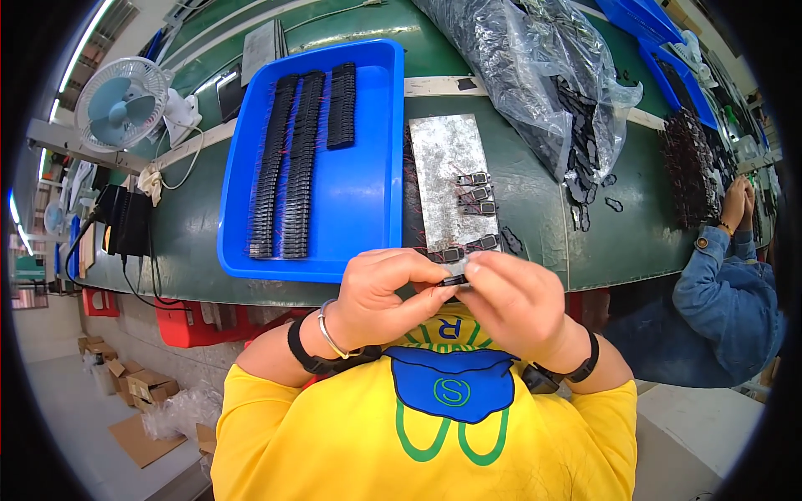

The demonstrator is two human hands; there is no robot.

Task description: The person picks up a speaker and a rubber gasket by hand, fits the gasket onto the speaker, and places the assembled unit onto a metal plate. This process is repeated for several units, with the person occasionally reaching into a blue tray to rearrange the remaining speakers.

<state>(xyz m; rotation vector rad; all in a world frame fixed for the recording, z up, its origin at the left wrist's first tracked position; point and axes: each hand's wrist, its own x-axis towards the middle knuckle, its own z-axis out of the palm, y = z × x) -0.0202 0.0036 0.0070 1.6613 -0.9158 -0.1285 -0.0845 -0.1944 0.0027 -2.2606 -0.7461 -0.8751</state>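
Close in front of my chest, my left hand [388, 294] pinches a small black part [454, 280] between thumb and fingers. My right hand [520, 302], slightly blurred, closes its fingertips at the right end of the same part. Just beyond my hands is a flat silver metal plate [447, 150]. On its right side and near end rest several small black rectangular pieces [476, 195] with pale centres and thin wires. To the left stands a blue tray [355, 213] holding long rows of similar black pieces [301, 167], with red wires showing along them.
A clear plastic bag [535, 75] spills thin black frame-like pieces [583, 159] onto the green table [535, 225]. At left are a white fan [121, 104] and a black box [129, 221] with cables. A co-worker in a blue denim sleeve [710, 284] works at right, beside piled dark parts [689, 171].
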